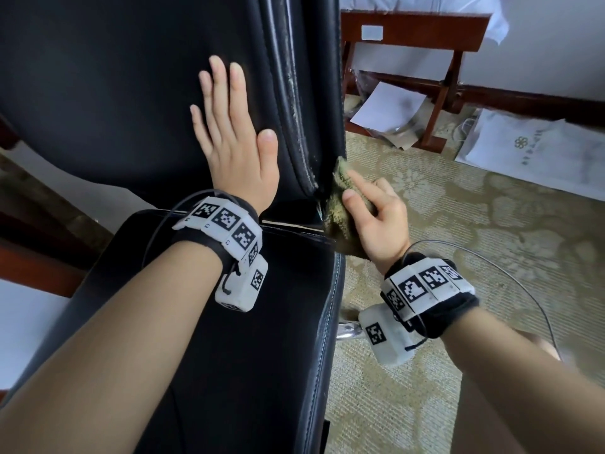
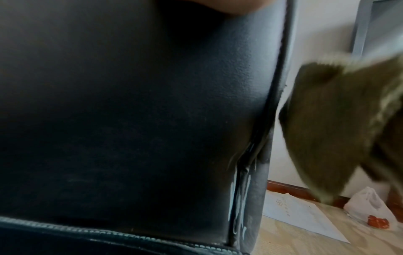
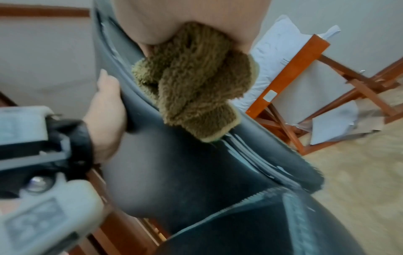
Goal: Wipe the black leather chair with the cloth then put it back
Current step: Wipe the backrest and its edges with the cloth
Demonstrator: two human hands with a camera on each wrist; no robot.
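Observation:
The black leather chair point(image 1: 131, 93) fills the left of the head view, backrest up and seat point(image 1: 262, 339) below. My left hand point(image 1: 229, 136) lies flat on the backrest with straight fingers. My right hand point(image 1: 370, 208) grips a bunched olive-green cloth point(image 1: 340, 204) and presses it against the backrest's worn right edge, near where it meets the seat. In the right wrist view the cloth point(image 3: 196, 86) sits wadded in my palm against the chair's side point(image 3: 196, 163). The left wrist view shows the backrest point(image 2: 130, 120) close up and the cloth point(image 2: 327, 120) beside its edge.
Patterned beige carpet point(image 1: 458, 257) lies to the right of the chair. A wooden folding stand point(image 1: 409, 37) stands behind, with white papers point(image 1: 389, 106) under it and a white paper bag point(image 1: 537, 149) flat on the floor. A white plastic bag point(image 2: 370, 210) lies further off.

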